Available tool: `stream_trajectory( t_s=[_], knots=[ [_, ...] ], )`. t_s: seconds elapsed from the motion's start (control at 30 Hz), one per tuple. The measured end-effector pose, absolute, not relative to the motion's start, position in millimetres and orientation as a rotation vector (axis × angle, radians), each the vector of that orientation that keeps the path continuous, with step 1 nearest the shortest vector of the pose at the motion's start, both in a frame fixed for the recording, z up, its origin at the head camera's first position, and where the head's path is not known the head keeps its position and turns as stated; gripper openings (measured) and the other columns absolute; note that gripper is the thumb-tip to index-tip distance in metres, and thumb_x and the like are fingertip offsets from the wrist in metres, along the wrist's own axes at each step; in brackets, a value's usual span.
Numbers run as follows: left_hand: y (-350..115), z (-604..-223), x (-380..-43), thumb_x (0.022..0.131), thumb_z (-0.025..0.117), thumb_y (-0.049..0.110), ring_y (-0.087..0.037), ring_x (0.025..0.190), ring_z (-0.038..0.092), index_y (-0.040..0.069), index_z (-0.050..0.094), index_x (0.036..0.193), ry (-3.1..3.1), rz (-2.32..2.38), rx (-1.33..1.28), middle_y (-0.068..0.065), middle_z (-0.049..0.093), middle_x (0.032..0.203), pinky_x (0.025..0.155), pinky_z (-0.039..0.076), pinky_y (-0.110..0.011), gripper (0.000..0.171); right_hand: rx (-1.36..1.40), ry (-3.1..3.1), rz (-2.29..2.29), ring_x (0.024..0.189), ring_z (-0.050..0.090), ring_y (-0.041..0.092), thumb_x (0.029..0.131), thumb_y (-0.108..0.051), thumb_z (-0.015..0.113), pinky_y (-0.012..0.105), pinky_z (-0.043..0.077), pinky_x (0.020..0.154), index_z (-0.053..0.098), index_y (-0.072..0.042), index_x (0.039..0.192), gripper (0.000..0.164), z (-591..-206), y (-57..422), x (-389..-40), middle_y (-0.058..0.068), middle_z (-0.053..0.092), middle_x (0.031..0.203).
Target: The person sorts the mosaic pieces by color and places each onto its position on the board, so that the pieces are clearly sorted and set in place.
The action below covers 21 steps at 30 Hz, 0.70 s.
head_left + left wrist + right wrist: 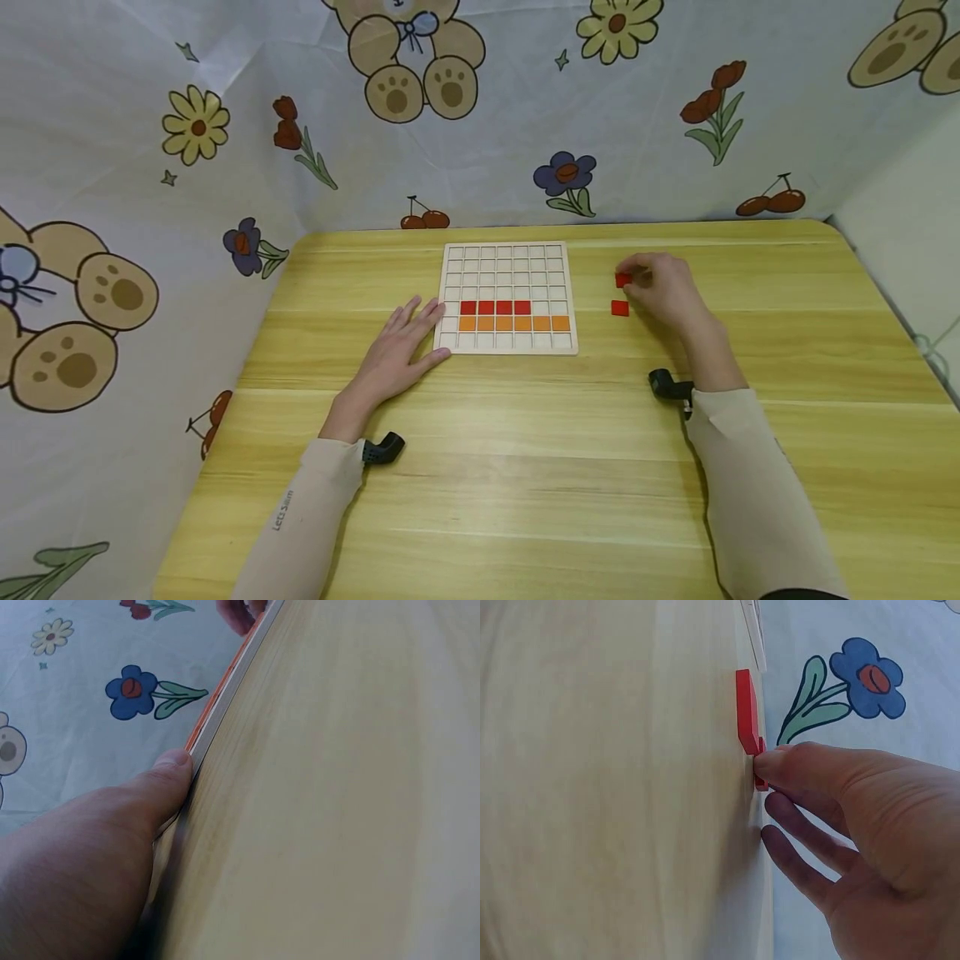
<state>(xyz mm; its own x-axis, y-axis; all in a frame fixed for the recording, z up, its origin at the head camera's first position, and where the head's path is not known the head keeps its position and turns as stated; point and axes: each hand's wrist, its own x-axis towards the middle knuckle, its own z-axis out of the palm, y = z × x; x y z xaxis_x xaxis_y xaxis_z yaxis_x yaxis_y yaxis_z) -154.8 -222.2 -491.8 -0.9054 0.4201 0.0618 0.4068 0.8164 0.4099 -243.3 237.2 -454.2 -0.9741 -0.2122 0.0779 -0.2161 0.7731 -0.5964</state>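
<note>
A pale square grid board [506, 350] lies on the table, with red tiles [495, 307] in one row and orange tiles [495, 323] in the row below. My left hand [393, 354] rests at the board's left side, fingers spread, thumb by its lower left corner. To the right of the board, my right hand [666, 287] pinches a small red square tile [622, 281] between thumb and finger, low over the table. A second red tile [619, 308] lies just nearer to me. In the right wrist view, the thumb partly covers the pinched tile [762, 784].
The wooden table [517, 475] ends at a patterned cloth [495, 167] hanging behind it and along the left. Black wrist cameras [384, 448] sit at both cuffs. A white wall stands past the right edge.
</note>
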Motion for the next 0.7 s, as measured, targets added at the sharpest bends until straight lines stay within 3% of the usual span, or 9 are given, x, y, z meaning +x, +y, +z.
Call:
stream_trajectory(
  t_s=[0.4,0.7],
  knots=[
    [-222,-491,-155,0.106,0.053,0.058,-0.026,0.166,0.008,0.027,0.022,0.170,2.958,0.652,0.658,0.006,0.022,0.176,0.136,0.004,-0.046,0.078,0.277,-2.895,1.087,0.113,0.067,0.038,0.093,-0.010,0.078,0.055,0.055,0.104,0.073,-0.002,0.120,0.028,-446,225,-238,0.020,0.074,0.118],
    [-221,-491,-155,0.106,0.053,0.058,-0.026,0.166,0.008,0.027,0.022,0.170,2.958,0.654,0.660,0.005,0.023,0.176,0.136,0.004,-0.047,0.077,0.487,-2.904,1.090,0.109,0.069,0.036,0.091,-0.005,0.079,0.055,0.057,0.102,0.075,0.000,0.116,0.026,-436,192,-234,0.020,0.076,0.113]
  ],
)
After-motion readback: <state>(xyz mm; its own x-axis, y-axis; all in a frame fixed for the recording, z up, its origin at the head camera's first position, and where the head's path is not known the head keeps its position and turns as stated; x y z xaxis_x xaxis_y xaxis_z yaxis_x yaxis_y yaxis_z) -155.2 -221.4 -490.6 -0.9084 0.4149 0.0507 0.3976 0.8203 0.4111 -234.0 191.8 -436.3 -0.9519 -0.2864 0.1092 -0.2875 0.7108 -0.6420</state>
